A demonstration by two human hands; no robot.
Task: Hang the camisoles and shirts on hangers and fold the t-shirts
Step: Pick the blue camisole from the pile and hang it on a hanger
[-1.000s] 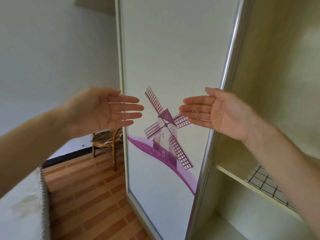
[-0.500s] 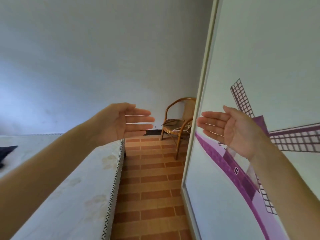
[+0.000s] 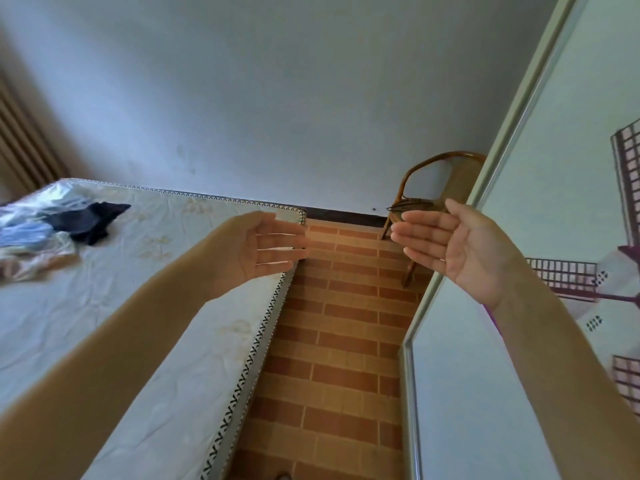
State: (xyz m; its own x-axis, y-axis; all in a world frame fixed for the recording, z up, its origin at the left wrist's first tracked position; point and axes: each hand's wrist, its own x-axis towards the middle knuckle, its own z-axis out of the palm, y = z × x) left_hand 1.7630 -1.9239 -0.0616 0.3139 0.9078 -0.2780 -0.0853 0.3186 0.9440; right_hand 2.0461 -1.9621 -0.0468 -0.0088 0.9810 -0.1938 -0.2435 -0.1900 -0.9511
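Clothes, a crumpled dark-and-pale heap, far left on white bed; left hand, right hand spread, empty. Risk: tangled garments snag when lifted.

Single head view, forward and down; bed near

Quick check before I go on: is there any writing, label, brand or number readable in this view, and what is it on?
None: no readable text anywhere in this view.
Wardrobe door: a purple windmill picture only, no words.
Mattress: a patterned edge trim and faint printed motifs, no letters.
Clothes pile: no tag or print can be made out.
Chair: no label visible.
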